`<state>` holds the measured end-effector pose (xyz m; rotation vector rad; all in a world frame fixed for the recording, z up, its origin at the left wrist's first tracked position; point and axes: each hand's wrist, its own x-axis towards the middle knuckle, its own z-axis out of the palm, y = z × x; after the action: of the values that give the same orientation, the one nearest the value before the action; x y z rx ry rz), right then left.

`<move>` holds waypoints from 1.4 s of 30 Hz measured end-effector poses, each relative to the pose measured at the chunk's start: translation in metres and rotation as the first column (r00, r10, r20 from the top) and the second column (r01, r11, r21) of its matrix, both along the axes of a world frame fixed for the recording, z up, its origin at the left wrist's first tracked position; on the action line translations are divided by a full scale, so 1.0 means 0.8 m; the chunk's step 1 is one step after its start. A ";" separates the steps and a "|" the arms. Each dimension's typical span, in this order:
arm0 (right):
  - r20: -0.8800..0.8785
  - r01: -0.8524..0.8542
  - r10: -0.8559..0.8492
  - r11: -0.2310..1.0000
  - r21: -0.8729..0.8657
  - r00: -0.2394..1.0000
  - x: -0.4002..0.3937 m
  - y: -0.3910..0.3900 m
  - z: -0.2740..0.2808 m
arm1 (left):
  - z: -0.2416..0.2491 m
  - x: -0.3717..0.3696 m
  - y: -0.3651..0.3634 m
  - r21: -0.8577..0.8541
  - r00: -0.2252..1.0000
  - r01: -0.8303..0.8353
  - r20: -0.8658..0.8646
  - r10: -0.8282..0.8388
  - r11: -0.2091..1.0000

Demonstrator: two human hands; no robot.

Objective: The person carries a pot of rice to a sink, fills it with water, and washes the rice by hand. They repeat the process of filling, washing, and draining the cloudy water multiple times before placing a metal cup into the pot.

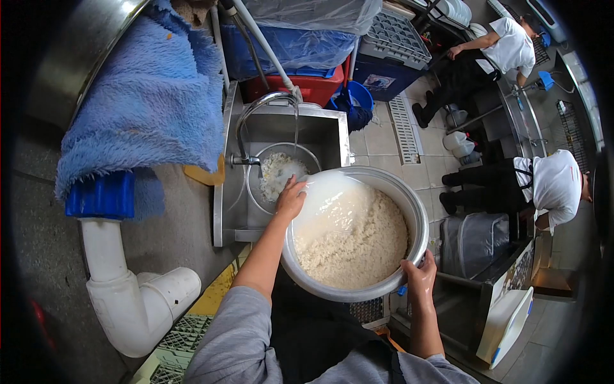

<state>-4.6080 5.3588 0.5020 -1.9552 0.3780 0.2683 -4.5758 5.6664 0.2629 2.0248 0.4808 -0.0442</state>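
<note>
A large round metal pot (419, 224) holds pale wet rice (358, 253) with cloudy water pooled on its sink side. The pot is tilted towards the steel sink (329, 131). My left hand (291, 197) grips the rim on the sink side, its fingertips partly hidden. At the near right, my right hand (421, 276) is closed on the rim, thumb on top. Inside the sink sits a round bowl or strainer (312, 160) with white grains and foamy water (281, 174) in it. A curved metal faucet (242, 125) arches over it.
A blue fluffy towel (147, 102) and white pipe (128, 301) are at left. Behind the sink are a red bin (313, 89), a blue bucket (361, 96) and a grey rack (396, 41). Two people in white shirts (511, 48) work at right. A floor drain (404, 131) crosses the tiles.
</note>
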 end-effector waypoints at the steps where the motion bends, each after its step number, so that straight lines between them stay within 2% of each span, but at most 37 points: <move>1: 0.004 -0.004 0.004 1.000 -0.004 1.000 0.000 0.000 0.000 | 0.000 0.000 0.000 0.002 1.000 0.000 0.000 0.000 1.000; 17: -0.037 0.017 -0.017 1.000 0.003 0.999 0.004 0.004 0.002 | -0.005 0.001 0.003 -0.007 1.000 0.005 -0.008 -0.005 1.000; 23: 0.062 0.009 -0.009 1.000 0.005 0.998 0.004 -0.004 -0.016 | -0.002 0.000 0.002 -0.041 1.000 -0.002 -0.012 0.001 0.999; 26: 0.042 0.026 -0.026 1.000 -0.008 0.999 0.005 -0.003 -0.014 | -0.003 0.000 0.004 -0.039 1.000 0.008 -0.021 -0.009 0.999; 29: -0.064 0.010 -0.011 1.000 -0.008 0.998 0.007 0.001 -0.002 | -0.005 0.000 0.004 -0.038 1.000 0.010 -0.013 -0.011 0.999; 32: -0.071 0.017 -0.016 1.000 0.019 0.997 0.008 0.003 -0.001 | -0.003 0.000 0.004 -0.043 1.000 0.009 -0.022 -0.009 0.999; 35: 0.083 0.003 -0.007 0.999 0.048 0.997 0.008 0.002 -0.015 | -0.001 0.000 0.004 -0.037 0.999 0.009 -0.037 -0.010 0.999; 42: 0.000 0.016 -0.016 0.999 0.037 1.000 0.010 0.017 0.006 | -0.001 -0.001 0.006 -0.036 0.998 0.007 -0.057 -0.009 0.999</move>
<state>-4.6001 5.3725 0.5071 -1.9153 0.3857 0.2630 -4.5764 5.6709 0.2622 1.9942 0.5050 -0.1152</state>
